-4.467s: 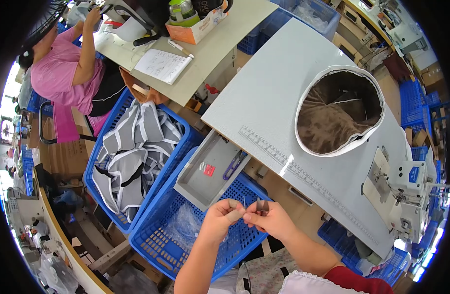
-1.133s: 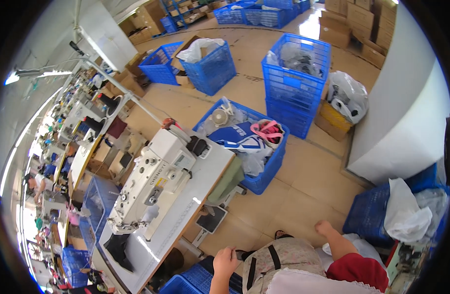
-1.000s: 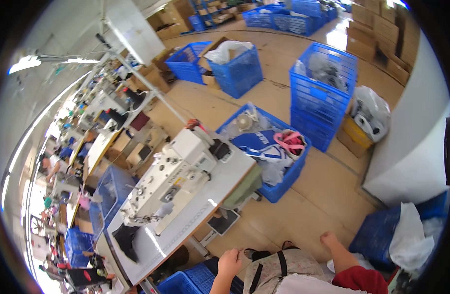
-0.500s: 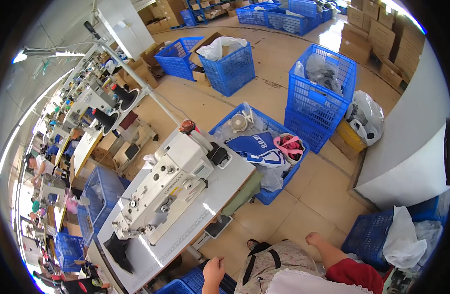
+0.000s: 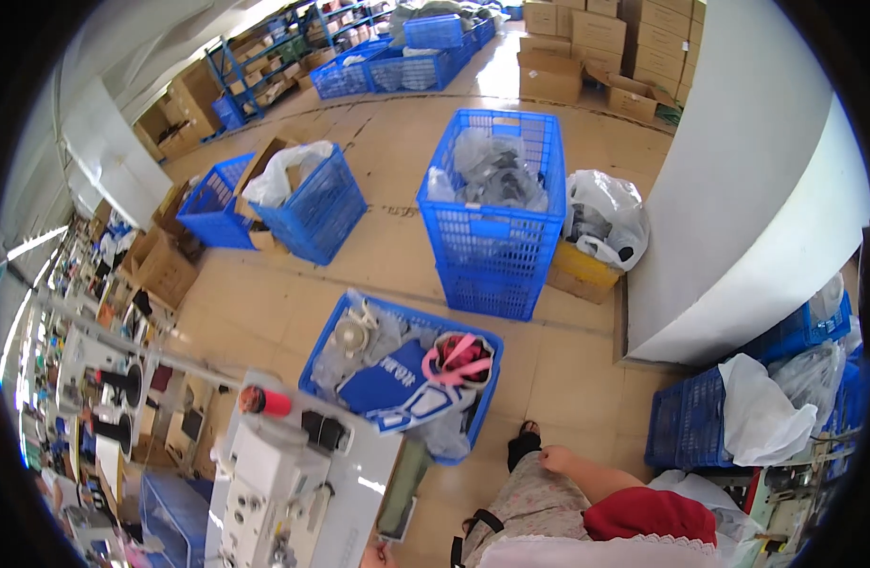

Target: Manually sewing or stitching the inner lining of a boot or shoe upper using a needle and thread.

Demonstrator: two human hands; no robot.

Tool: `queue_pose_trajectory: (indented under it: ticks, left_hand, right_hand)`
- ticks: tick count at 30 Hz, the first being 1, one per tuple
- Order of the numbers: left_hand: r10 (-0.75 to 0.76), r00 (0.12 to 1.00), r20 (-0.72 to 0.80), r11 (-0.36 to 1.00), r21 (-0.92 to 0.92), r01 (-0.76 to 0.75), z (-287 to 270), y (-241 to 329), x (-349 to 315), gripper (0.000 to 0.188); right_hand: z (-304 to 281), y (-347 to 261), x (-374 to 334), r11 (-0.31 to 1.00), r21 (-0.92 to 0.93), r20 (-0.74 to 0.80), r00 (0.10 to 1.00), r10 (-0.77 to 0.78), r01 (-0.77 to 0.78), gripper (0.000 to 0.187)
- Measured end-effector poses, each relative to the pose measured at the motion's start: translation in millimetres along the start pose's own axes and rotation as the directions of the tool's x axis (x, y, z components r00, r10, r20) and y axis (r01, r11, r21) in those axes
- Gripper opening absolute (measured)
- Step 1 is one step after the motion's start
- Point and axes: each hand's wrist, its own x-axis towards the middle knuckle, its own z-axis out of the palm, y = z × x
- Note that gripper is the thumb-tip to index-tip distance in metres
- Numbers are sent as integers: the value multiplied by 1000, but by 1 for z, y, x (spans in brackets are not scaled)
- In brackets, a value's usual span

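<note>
Right hand point(image 5: 555, 460) rests on patterned-fabric lap point(image 5: 529, 506), grip loose w/ nothing in it; left hand point(image 5: 376, 556) barely in view by white sewing machine point(image 5: 264, 492) on the desk, grip can't tell.

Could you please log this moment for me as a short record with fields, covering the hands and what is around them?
setting: workshop floor with a sewing machine on a white table
right hand: empty, resting on the person's lap, near a black shoe
left hand: only partly in view at the lower edge, by the table's edge; grip cannot be told
nearest crate: low blue crate on the floor holding a small fan, blue fabric and a pink-strapped item
behind: stacked blue crates with bagged goods
</note>
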Motion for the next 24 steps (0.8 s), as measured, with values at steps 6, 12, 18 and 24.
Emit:
queue_pose_trajectory:
  ticks: [6,12,18,24]
  left_hand:
    - [-38,985,-169,995,-97,22,1,111,51,25]
    - [-41,992,-120,998,-58,34,-18,242,124,23]
    - [18,977,-211,999,36,-11,19,294,214,22]
    - [138,983,-122,990,57,-131,86,438,298,22]
  right_hand:
    - [-118,-25,114,999,37,-67,998,-17,19,24]
    - [-210,20,159,935,354,-185,978,97,-26,23]
    - [-260,55,183,948,254,-234,939,251,-190,21]
    - [-369,95,271,945,315,-323,927,190,-84,20]
